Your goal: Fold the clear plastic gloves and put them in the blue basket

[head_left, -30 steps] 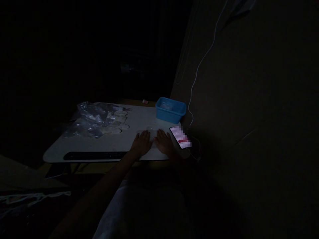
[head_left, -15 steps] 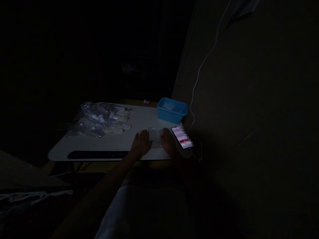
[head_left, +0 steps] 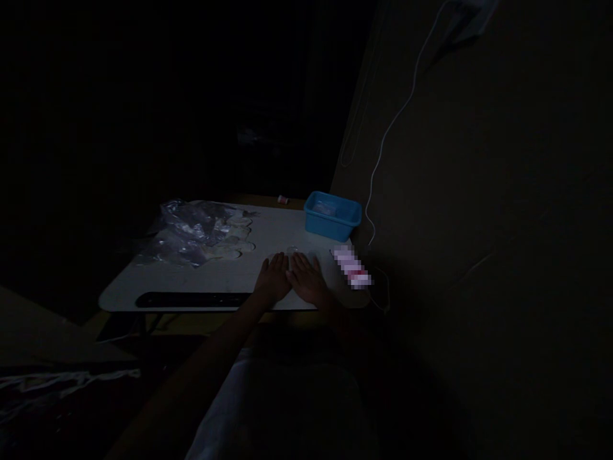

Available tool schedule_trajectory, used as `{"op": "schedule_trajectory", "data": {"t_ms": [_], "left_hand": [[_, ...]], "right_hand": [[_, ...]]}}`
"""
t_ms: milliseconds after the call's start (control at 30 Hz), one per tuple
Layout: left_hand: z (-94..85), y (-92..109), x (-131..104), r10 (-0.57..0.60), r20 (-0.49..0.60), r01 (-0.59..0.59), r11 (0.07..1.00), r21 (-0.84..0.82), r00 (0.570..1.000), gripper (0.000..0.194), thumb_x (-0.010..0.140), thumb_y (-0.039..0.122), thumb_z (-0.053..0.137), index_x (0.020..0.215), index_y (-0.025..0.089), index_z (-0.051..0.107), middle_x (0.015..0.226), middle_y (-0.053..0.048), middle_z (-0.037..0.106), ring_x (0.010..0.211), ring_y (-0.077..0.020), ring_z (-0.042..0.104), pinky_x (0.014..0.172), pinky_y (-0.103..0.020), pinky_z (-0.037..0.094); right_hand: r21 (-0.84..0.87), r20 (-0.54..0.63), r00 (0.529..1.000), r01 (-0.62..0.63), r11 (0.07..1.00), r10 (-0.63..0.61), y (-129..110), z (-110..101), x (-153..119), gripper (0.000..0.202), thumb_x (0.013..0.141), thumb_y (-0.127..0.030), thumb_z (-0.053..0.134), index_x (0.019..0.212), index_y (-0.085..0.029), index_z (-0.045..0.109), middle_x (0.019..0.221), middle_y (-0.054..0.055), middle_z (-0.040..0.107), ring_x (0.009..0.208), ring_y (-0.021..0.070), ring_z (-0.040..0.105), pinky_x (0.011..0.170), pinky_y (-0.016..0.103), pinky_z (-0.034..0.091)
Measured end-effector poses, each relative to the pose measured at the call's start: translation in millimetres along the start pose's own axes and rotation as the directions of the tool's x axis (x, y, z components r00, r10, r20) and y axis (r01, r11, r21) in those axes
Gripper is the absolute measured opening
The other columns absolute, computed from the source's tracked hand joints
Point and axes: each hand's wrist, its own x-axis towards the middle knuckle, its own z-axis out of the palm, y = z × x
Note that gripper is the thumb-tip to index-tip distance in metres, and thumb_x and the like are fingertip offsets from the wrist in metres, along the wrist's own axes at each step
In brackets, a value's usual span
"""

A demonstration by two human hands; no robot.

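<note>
My left hand lies flat near the front edge of the white table, fingers stretched away from me. Right beside it, my right hand is also flat, with its thumb out against the left hand. Beneath and just beyond the fingers shows a clear plastic bag, mostly covered by both hands. It is too dark to tell whether anything is inside it. A phone with a lit, blurred screen lies to the right of my right hand.
A blue basin holding something pale stands at the back right. Crumpled clear plastic and several pale, flat pieces lie at the left. A white cable hangs along the right wall. A small red-and-white item sits behind the table.
My right hand has slid left across the plastic bag until it meets my left hand, covering more of the bag. My left hand has stayed nearly in place.
</note>
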Motion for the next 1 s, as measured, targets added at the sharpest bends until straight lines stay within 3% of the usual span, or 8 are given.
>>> {"op": "schedule_trajectory", "data": {"t_ms": [267,567,1000], "left_hand": [[4.4,-2,1,0.001,-0.033,-0.002,1.0,-0.019,0.999,0.054,0.085,0.03,0.025,0.132,0.005,0.032,0.141,-0.016,0.028,0.13,-0.0259,0.024,0.103,-0.044,0.02],[6.8,-1,1,0.0,-0.08,-0.001,1.0,-0.003,0.997,0.056,0.087,0.036,0.021,0.132,0.004,0.032,0.14,-0.017,0.029,0.129,-0.0261,0.027,0.103,-0.044,0.02],[5.6,-6,2,0.027,-0.088,-0.031,0.998,-0.048,0.996,0.055,0.088,0.039,0.019,0.128,0.006,0.037,0.138,-0.017,0.034,0.129,-0.0264,0.027,0.102,-0.046,0.023]], "right_hand": [[-0.043,0.039,0.998,-0.046,0.998,0.048,5,0,-1,0.052,0.092,-0.041,0.015,0.131,-0.013,0.036,0.138,0.011,0.036,0.129,0.0203,0.027,0.105,0.051,0.011],[-0.1,0.022,0.992,-0.118,0.988,0.12,27,-3,-9,0.05,0.092,-0.04,0.017,0.13,-0.014,0.038,0.138,0.012,0.035,0.128,0.0216,0.03,0.103,0.053,0.015],[-0.083,0.02,0.981,-0.19,0.978,0.192,25,-3,-8,0.052,0.092,-0.041,0.017,0.13,-0.013,0.037,0.138,0.013,0.034,0.129,0.0219,0.027,0.102,0.053,0.018]]}}
